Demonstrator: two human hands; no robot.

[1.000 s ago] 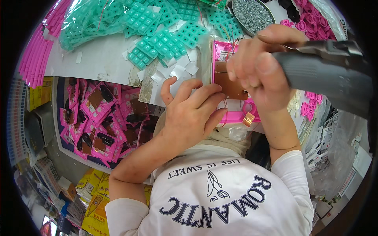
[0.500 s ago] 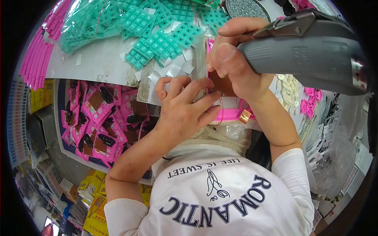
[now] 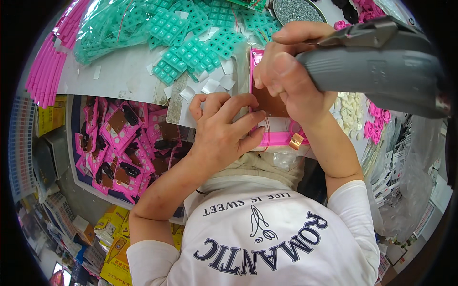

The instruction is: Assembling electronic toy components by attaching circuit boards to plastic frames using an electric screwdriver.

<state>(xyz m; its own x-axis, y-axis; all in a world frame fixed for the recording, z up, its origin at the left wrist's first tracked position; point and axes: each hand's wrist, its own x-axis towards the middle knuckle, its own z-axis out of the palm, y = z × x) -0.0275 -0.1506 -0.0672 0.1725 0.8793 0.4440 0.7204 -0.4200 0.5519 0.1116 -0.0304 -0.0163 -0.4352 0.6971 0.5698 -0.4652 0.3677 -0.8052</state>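
A grey electric screwdriver [image 3: 372,69] with a metal lever along its side rises toward the upper right, my right hand [image 3: 298,71] wrapped round its lower end. Its tip is hidden behind my fingers. Under that hand lies a pink plastic case [image 3: 279,138] holding a brown circuit board [image 3: 273,106]. Bent fingers of my left hand [image 3: 222,124] grip the case's left side and touch the board's edge. Thin red wires loop beside the left fingertips. A copper-coloured piece [image 3: 296,141] sits at the case's near edge.
Teal number keypads [image 3: 198,55] are heaped at the back, near a round dish of screws [image 3: 298,12]. Pink cases with boards [image 3: 126,148] fill a bin at left. White small parts [image 3: 350,114] and pink pieces [image 3: 377,124] lie at right. Pink strips [image 3: 45,76] stand far left.
My right hand and the screwdriver have shifted slightly right, uncovering more of the case's far edge. The left hand stays almost where it was.
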